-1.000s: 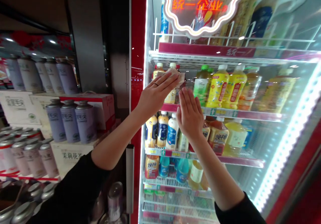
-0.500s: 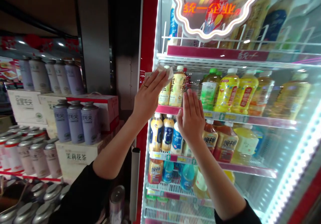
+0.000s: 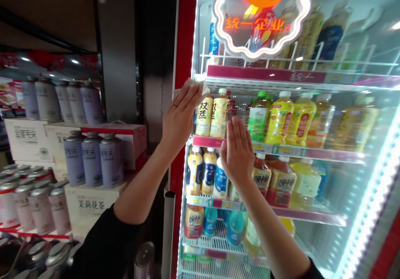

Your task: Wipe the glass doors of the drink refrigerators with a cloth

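My left hand [image 3: 183,114] is raised to the left edge of the glass door [image 3: 243,85], its fingers stretched together over a thin white tissue [image 3: 204,88]. The tissue's crumpled edge shows past the fingertips, while the rest lies hidden under the hand. Lower and to the right, my right hand [image 3: 239,152] lies flat, palm forward, on the same glass, with nothing in it. Behind the glass, cream-coloured drink bottles [image 3: 219,114] stand between the two hands.
A lit neon sign [image 3: 262,23] hangs at the top of the door. The fridge's red frame [image 3: 184,33] runs down its left side. Further left, lilac canisters [image 3: 111,160] stand on boxes [image 3: 90,206]. Below my left forearm is a grey vertical handle [image 3: 168,233].
My left hand has slid a little to the left with the tissue, onto the door's edge by the red frame. My right hand keeps its place on the glass. The view has tilted slightly upward.
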The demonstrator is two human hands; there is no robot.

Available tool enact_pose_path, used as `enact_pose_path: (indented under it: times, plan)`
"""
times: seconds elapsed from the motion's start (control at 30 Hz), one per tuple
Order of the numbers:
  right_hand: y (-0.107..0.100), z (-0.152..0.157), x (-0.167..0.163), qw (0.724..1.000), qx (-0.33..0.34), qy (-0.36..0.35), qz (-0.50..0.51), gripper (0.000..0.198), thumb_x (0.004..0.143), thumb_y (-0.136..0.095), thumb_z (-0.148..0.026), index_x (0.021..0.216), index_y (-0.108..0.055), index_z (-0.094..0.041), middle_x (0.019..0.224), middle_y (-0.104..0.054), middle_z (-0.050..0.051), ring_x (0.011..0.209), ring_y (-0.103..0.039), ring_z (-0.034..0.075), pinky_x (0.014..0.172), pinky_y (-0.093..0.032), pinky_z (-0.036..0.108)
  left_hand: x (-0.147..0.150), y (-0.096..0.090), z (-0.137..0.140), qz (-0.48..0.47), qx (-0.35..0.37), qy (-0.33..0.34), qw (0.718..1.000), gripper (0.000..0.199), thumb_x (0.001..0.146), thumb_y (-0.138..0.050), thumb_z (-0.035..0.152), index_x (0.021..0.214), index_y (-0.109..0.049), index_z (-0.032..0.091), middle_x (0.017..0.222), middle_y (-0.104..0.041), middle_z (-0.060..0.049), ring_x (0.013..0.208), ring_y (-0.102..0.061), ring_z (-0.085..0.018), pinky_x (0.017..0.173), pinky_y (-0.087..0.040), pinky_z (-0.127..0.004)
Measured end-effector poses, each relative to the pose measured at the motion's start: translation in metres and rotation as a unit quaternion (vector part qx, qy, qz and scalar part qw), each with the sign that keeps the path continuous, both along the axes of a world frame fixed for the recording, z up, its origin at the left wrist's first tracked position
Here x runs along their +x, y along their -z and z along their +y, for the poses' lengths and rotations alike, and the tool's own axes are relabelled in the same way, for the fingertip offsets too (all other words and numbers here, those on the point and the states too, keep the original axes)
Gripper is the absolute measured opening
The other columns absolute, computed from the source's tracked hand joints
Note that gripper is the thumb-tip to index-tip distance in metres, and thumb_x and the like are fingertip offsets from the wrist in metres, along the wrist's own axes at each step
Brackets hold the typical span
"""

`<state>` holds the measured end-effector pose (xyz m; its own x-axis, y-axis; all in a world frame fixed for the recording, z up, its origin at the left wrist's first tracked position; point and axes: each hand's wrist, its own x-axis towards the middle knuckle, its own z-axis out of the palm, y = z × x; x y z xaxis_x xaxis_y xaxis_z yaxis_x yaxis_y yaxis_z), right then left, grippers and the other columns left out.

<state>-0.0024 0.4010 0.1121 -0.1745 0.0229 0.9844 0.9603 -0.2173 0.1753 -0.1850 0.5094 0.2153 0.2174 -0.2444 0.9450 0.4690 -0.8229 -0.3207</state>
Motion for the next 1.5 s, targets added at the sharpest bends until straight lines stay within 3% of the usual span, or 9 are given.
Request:
enact_pose_path:
  times: [0.17, 0.3, 0.4, 0.6, 0.8, 0.9, 1.07, 1.33, 1.5]
  plan:
    - [-0.001, 0.001, -0.002, 1.000, -0.003, 0.000, 0.004, 0.085, 0.113, -0.041, -0.017, 0.179, 0.012, -0.026, 0.181, -0.041, 0.014, 0.167, -0.044, 0.031, 0.133, -0.047, 0.060, 0.023, 0.028, -0.012, 0.028, 0.040, 0.003, 0.999, 0.072, 0.108, -0.037, 0.001, 0.175, -0.041, 0.028, 0.173, -0.057, -0.003, 0.168, -0.045, -0.020, 0.140, -0.045, -0.045]
    - [0.000, 0.000, 0.001, 1.000, -0.009, -0.007, 0.003, 0.085, 0.113, -0.041, -0.018, 0.179, 0.013, -0.026, 0.182, -0.039, 0.013, 0.167, -0.045, 0.030, 0.134, -0.047, 0.059, 0.036, -0.001, -0.018, 0.061, 0.038, 0.021, 0.997, 0.072, 0.110, -0.033, 0.002, 0.173, -0.043, 0.033, 0.174, -0.057, 0.000, 0.167, -0.045, -0.019, 0.140, -0.045, -0.047]
    - [0.000, -0.003, 0.003, 0.999, -0.028, -0.020, 0.001, 0.087, 0.113, -0.041, -0.018, 0.178, 0.015, -0.025, 0.181, -0.041, 0.013, 0.167, -0.044, 0.030, 0.135, -0.046, 0.059, 0.027, -0.018, -0.011, -0.025, -0.005, 0.029, 0.999, 0.070, 0.110, -0.035, 0.004, 0.173, -0.044, 0.033, 0.174, -0.056, -0.001, 0.168, -0.045, -0.021, 0.139, -0.046, -0.050]
    - [-0.002, -0.008, 0.002, 0.997, -0.067, -0.038, 0.012, 0.087, 0.113, -0.040, -0.020, 0.177, 0.019, -0.026, 0.183, -0.037, 0.011, 0.168, -0.042, 0.030, 0.136, -0.046, 0.058, 0.035, -0.010, -0.002, -0.125, -0.001, 0.016, 0.992, 0.065, 0.112, -0.038, 0.009, 0.173, -0.044, 0.031, 0.174, -0.057, -0.004, 0.169, -0.042, -0.022, 0.141, -0.042, -0.053]
    - [0.000, -0.021, 0.018, 0.993, -0.034, -0.108, -0.024, 0.088, 0.110, -0.040, -0.010, 0.181, 0.011, -0.025, 0.183, -0.041, 0.010, 0.169, -0.041, 0.024, 0.137, -0.046, 0.049, 0.096, -0.026, -0.041, -0.020, 0.030, 0.047, 0.998, 0.077, 0.107, -0.039, 0.003, 0.177, -0.036, 0.035, 0.174, -0.057, -0.001, 0.167, -0.046, -0.024, 0.137, -0.049, -0.055]
    - [0.006, -0.026, 0.034, 0.989, 0.040, -0.141, 0.010, 0.086, 0.110, -0.041, -0.011, 0.183, 0.001, -0.029, 0.186, -0.036, 0.009, 0.170, -0.040, 0.027, 0.135, -0.048, 0.053, 0.113, -0.011, -0.062, 0.072, 0.055, 0.060, 0.994, 0.075, 0.107, -0.041, 0.003, 0.177, -0.035, 0.028, 0.173, -0.057, -0.003, 0.167, -0.046, -0.026, 0.138, -0.048, -0.056]
    - [0.010, -0.032, 0.050, 0.983, 0.062, -0.166, 0.038, 0.085, 0.109, -0.040, -0.009, 0.183, -0.008, -0.034, 0.185, -0.038, 0.007, 0.168, -0.043, 0.029, 0.132, -0.051, 0.056, 0.078, 0.024, -0.053, 0.097, 0.061, 0.026, 0.993, 0.069, 0.108, -0.037, 0.000, 0.172, -0.045, 0.026, 0.174, -0.056, -0.002, 0.167, -0.045, -0.019, 0.137, -0.050, -0.046]
    - [0.010, -0.018, 0.025, 0.986, 0.083, -0.137, 0.040, 0.085, 0.106, -0.049, -0.008, 0.182, -0.021, -0.033, 0.174, -0.055, 0.011, 0.165, -0.048, 0.036, 0.130, -0.049, 0.069, 0.002, -0.003, 0.006, -0.046, -0.013, -0.015, 0.999, 0.058, 0.116, -0.038, 0.013, 0.172, -0.046, 0.024, 0.177, -0.052, -0.007, 0.170, -0.040, -0.023, 0.142, -0.038, -0.048]
    - [-0.001, -0.004, -0.014, 0.981, 0.060, -0.185, 0.004, 0.086, 0.106, -0.050, -0.008, 0.183, -0.017, -0.030, 0.177, -0.051, 0.011, 0.166, -0.046, 0.034, 0.131, -0.050, 0.063, -0.010, 0.041, 0.005, -0.025, 0.018, -0.028, 0.999, 0.063, 0.114, -0.038, 0.008, 0.174, -0.042, 0.028, 0.173, -0.058, -0.005, 0.167, -0.046, -0.019, 0.139, -0.044, -0.043]
